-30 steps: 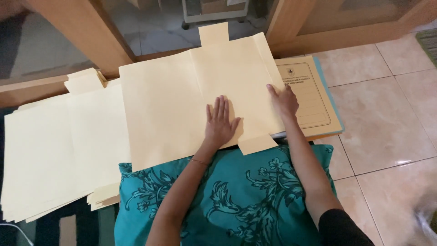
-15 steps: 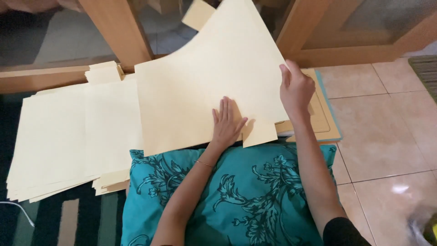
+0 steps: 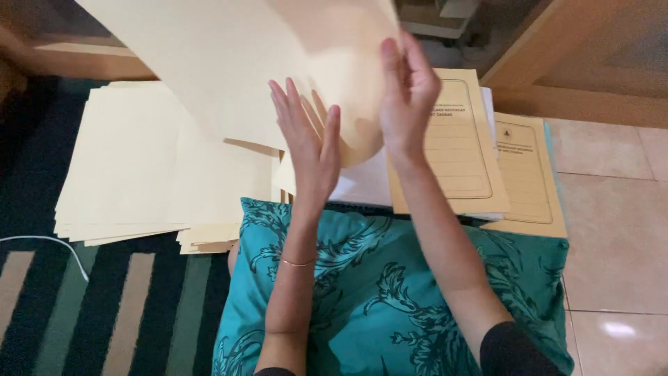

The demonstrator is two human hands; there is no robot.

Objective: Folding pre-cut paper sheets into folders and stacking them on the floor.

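Note:
A large cream manila folder sheet [image 3: 229,63] is lifted off the floor and curves over toward the left. My right hand [image 3: 407,90] grips its right edge, fingers pinched on the paper. Beside it my left hand [image 3: 309,143] stands with flat fingers against the sheet's underside, a thin bracelet on the wrist. Under the raised sheet lie a printed manila folder [image 3: 456,150] and a second printed folder [image 3: 529,177] on white papers. A stack of unfolded cream sheets [image 3: 132,167] lies to the left.
A teal patterned cushion [image 3: 396,299] covers my lap. A dark green striped rug [image 3: 69,306] with a white cable [image 3: 42,240] lies left. Beige floor tiles [image 3: 616,230] are on the right. Wooden furniture legs [image 3: 550,42] stand behind.
The sheet, flat under both hands a second ago, has been lifted by its right edge and swung up and leftward. My left hand came off the flat sheet and rose against it.

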